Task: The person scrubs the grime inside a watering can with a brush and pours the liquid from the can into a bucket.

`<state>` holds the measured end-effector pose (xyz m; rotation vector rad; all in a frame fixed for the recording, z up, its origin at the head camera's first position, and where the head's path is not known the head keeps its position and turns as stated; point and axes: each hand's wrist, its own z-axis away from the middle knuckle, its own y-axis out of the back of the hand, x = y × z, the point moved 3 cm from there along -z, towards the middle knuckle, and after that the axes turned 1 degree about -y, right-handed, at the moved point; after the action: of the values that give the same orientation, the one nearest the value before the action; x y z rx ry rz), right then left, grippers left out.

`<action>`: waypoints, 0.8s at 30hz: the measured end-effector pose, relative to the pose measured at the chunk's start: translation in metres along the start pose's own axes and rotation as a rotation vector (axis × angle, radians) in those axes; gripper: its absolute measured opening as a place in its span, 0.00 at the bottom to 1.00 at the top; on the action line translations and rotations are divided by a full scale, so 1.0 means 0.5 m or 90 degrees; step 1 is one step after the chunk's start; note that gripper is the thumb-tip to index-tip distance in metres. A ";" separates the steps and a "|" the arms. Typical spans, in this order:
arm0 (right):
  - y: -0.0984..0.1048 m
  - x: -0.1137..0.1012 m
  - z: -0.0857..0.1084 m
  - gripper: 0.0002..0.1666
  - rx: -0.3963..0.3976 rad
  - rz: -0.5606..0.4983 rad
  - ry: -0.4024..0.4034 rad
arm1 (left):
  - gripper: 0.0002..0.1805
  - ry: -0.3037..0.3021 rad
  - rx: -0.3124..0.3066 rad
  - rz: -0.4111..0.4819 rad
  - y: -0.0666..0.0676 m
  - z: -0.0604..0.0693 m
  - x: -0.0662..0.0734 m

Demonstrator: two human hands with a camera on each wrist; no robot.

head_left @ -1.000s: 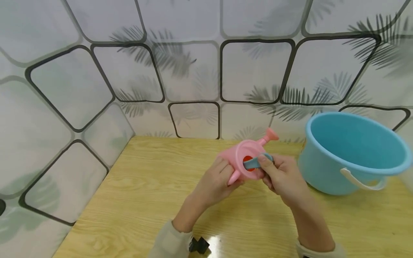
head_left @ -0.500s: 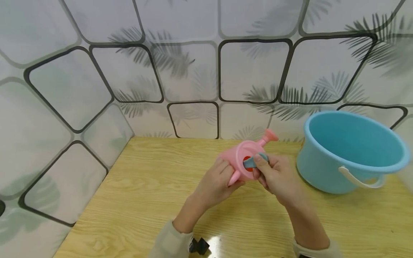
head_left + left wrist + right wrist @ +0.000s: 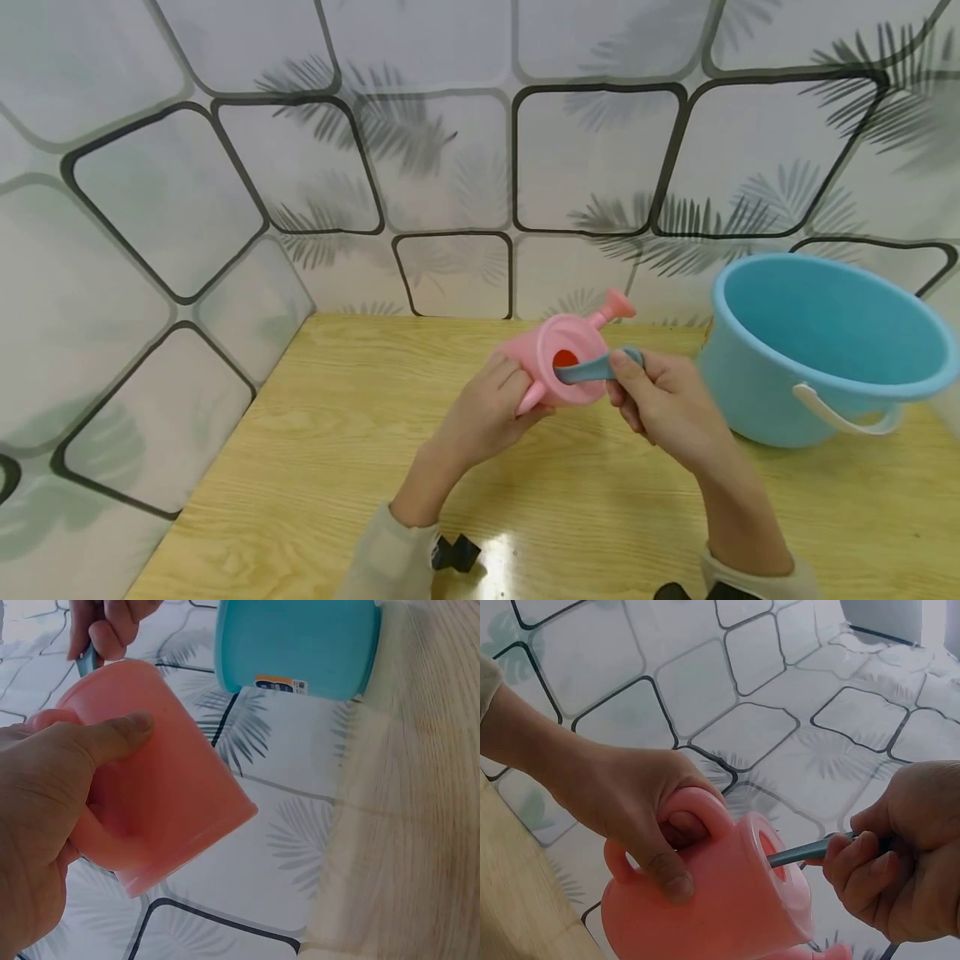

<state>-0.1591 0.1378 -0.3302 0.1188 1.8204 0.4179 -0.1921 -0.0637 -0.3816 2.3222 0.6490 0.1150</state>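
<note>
My left hand [image 3: 483, 408] grips a pink toy watering can [image 3: 176, 780] by its handle, the thumb lying along the can's side. The can is tilted above the table, its round mouth toward me and its spout [image 3: 617, 306] pointing to the back right. In my right hand [image 3: 667, 408], thumb and curled fingers pinch a blue-grey tool handle [image 3: 592, 368]. The handle's far end goes into the opening of the can, so the tool's working end is hidden. Something red [image 3: 565, 359] shows inside that opening. The right wrist view shows the handle [image 3: 802, 852] entering the mouth.
A large blue bucket [image 3: 795, 408] with a white handle [image 3: 843, 417] stands on the right, close to my right hand. The wooden table [image 3: 300, 467] ends at a patterned wall covering [image 3: 450, 183] at the back and left.
My right hand first moved closer to the can's mouth, then drew back to the right, so a longer stretch of the tool handle shows. The can has shifted slightly left.
</note>
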 end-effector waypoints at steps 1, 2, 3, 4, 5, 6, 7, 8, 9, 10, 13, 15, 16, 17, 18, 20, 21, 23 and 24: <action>-0.002 0.002 -0.001 0.24 -0.009 0.025 0.014 | 0.20 0.000 0.000 0.002 0.000 0.001 0.000; -0.004 0.004 -0.002 0.23 -0.017 0.049 0.034 | 0.20 -0.002 -0.001 -0.001 0.000 0.002 -0.001; -0.005 0.005 -0.003 0.21 -0.022 0.069 0.054 | 0.20 -0.005 0.000 -0.001 0.000 0.003 -0.001; -0.007 0.005 -0.003 0.20 -0.024 0.087 0.076 | 0.20 -0.007 0.000 -0.002 0.000 0.003 -0.001; -0.008 0.004 -0.003 0.19 -0.021 0.106 0.104 | 0.20 -0.010 0.001 -0.003 0.000 0.003 -0.001; -0.010 0.003 -0.002 0.18 -0.018 0.124 0.125 | 0.20 -0.012 0.002 -0.004 0.000 0.003 -0.001; -0.013 0.003 -0.001 0.17 -0.014 0.139 0.144 | 0.20 -0.014 0.004 -0.006 0.000 0.004 -0.001; -0.016 0.002 -0.001 0.17 -0.008 0.155 0.162 | 0.20 -0.016 0.004 -0.011 0.001 0.004 -0.002; -0.020 0.001 -0.001 0.17 -0.004 0.170 0.177 | 0.20 -0.017 0.006 -0.010 0.001 0.004 -0.001; -0.023 0.000 -0.001 0.17 0.000 0.185 0.192 | 0.20 -0.020 0.009 -0.010 0.001 0.002 -0.001; -0.034 0.000 -0.005 0.19 0.013 0.200 0.213 | 0.20 -0.030 0.014 -0.005 0.000 0.000 0.000; -0.036 0.001 -0.007 0.21 0.026 0.169 0.196 | 0.20 -0.033 0.016 0.006 -0.001 -0.002 0.000; -0.035 0.002 -0.007 0.22 0.040 0.146 0.182 | 0.20 -0.032 0.016 0.012 -0.002 -0.002 0.000; -0.032 0.002 -0.007 0.23 0.056 0.116 0.168 | 0.20 -0.031 0.019 0.018 -0.002 -0.002 0.000; -0.028 0.001 -0.006 0.23 0.074 0.086 0.153 | 0.21 -0.028 0.022 0.024 -0.002 -0.001 0.000; -0.020 -0.001 -0.002 0.24 0.103 0.026 0.124 | 0.21 -0.023 0.028 0.032 -0.004 -0.001 0.000; -0.017 -0.003 0.000 0.25 0.119 0.006 0.111 | 0.21 -0.022 0.032 0.035 -0.005 -0.001 0.001; -0.017 -0.002 0.000 0.26 0.130 -0.027 0.081 | 0.21 -0.026 0.039 0.036 -0.010 -0.001 0.005; -0.021 0.000 -0.001 0.27 0.126 -0.032 0.060 | 0.21 -0.030 0.041 0.038 -0.012 -0.002 0.008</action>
<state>-0.1584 0.1280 -0.3334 0.1925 1.9506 0.2090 -0.1915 -0.0574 -0.3853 2.3997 0.5677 0.0677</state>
